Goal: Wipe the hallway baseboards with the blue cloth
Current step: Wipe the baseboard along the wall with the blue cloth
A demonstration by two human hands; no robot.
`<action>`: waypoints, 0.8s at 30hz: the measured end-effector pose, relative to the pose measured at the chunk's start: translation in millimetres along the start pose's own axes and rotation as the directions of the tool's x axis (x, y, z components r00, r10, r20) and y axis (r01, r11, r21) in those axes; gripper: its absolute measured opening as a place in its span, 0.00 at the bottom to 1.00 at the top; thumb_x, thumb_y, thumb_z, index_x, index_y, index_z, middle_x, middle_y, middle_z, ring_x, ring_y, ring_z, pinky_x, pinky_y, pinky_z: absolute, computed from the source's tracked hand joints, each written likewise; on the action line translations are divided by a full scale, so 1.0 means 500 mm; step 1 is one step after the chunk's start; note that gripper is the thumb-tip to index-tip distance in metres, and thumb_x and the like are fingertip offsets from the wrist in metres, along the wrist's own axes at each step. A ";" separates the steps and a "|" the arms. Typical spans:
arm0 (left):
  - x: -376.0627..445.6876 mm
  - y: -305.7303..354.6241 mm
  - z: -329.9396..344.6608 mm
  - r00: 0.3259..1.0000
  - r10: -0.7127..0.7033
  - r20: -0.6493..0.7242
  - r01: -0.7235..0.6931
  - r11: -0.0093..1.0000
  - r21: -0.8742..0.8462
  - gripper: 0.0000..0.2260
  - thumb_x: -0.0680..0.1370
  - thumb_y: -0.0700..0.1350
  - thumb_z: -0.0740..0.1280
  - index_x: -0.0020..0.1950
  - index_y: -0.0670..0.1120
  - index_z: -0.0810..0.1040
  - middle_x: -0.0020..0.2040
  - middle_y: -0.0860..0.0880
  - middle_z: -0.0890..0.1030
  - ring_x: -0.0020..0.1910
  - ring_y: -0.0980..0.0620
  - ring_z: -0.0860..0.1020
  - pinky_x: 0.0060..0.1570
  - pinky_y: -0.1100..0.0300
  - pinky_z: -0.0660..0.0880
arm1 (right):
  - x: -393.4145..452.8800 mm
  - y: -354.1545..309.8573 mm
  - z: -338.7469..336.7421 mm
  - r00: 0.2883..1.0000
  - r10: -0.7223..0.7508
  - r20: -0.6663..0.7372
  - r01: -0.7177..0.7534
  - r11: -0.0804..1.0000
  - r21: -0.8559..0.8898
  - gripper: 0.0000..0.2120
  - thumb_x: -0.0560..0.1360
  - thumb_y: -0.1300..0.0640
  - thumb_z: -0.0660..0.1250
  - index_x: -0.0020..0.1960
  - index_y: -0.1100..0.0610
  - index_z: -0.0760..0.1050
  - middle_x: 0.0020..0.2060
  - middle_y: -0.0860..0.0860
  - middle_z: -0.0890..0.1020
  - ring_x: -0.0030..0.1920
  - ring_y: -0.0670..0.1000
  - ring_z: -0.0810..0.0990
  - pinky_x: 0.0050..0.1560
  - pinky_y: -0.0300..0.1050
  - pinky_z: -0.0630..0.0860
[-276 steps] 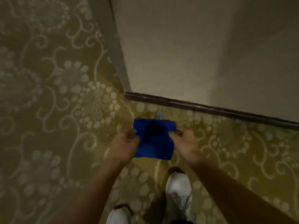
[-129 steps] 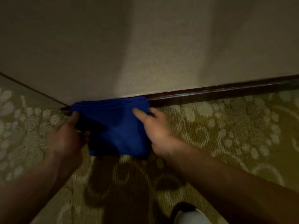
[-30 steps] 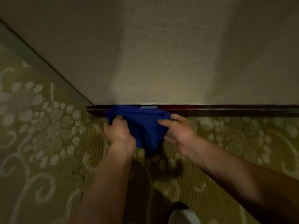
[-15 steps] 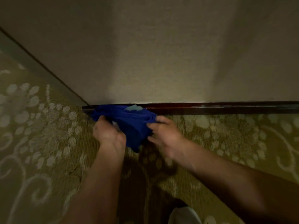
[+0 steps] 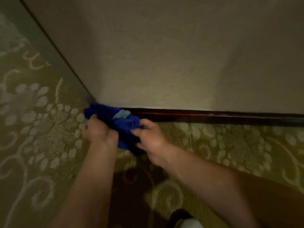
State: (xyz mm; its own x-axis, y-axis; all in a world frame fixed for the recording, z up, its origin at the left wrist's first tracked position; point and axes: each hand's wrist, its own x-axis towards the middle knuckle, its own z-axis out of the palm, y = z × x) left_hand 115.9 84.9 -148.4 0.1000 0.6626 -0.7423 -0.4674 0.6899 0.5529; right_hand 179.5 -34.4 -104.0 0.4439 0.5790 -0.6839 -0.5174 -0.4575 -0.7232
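Observation:
The blue cloth [image 5: 122, 125], bunched up with a pale label showing on top, lies against the left end of the dark wooden baseboard [image 5: 213, 116] at the wall's corner. My left hand [image 5: 98, 131] grips the cloth's left side with curled fingers. My right hand [image 5: 150, 137] grips its right side, thumb and fingers pinching the fabric. The cloth's lower part hangs between both hands over the carpet. The baseboard's left end is hidden behind the cloth.
A beige wall [image 5: 164, 55] rises above the baseboard and turns a corner at the left, where a grey strip [image 5: 41, 41] runs along the floor. Patterned olive carpet [image 5: 230, 145] covers the floor. My shoe [image 5: 185, 221] shows at the bottom edge.
Both hands and the cloth have shifted left along the baseboard to the corner. The cloth has gone from spread flat to bunched between my hands.

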 end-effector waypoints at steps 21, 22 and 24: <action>-0.314 -0.278 0.144 0.968 -0.138 -0.211 0.148 0.988 0.036 0.09 0.81 0.39 0.62 0.58 0.51 0.69 0.48 0.52 0.76 0.43 0.52 0.77 0.49 0.56 0.74 | -0.202 -0.092 -0.310 0.870 0.237 -0.433 -0.339 0.924 -0.175 0.16 0.80 0.64 0.58 0.64 0.51 0.70 0.49 0.52 0.77 0.46 0.55 0.78 0.44 0.54 0.77; -0.316 -0.280 0.146 0.968 -0.127 -0.218 0.137 0.990 0.033 0.10 0.81 0.39 0.62 0.60 0.50 0.70 0.48 0.52 0.76 0.44 0.53 0.76 0.49 0.57 0.72 | -0.195 -0.084 -0.312 0.865 0.243 -0.439 -0.343 0.925 -0.164 0.16 0.80 0.64 0.58 0.65 0.52 0.70 0.48 0.53 0.77 0.42 0.53 0.79 0.38 0.49 0.78; -0.294 -0.278 0.145 0.963 -0.197 -0.186 0.193 0.980 -0.038 0.12 0.82 0.40 0.61 0.64 0.52 0.69 0.56 0.49 0.76 0.50 0.50 0.77 0.52 0.54 0.74 | -0.163 -0.072 -0.317 0.878 0.222 -0.424 -0.282 0.956 -0.084 0.19 0.80 0.67 0.58 0.69 0.55 0.68 0.52 0.56 0.78 0.39 0.54 0.81 0.30 0.42 0.79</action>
State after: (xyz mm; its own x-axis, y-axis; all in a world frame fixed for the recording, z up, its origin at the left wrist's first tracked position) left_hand 229.9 -87.2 -88.6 0.0249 0.4476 -0.8939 -0.4724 0.7933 0.3840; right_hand 277.7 -172.2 -37.5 0.5848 0.1207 -0.8022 -0.5584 -0.6574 -0.5060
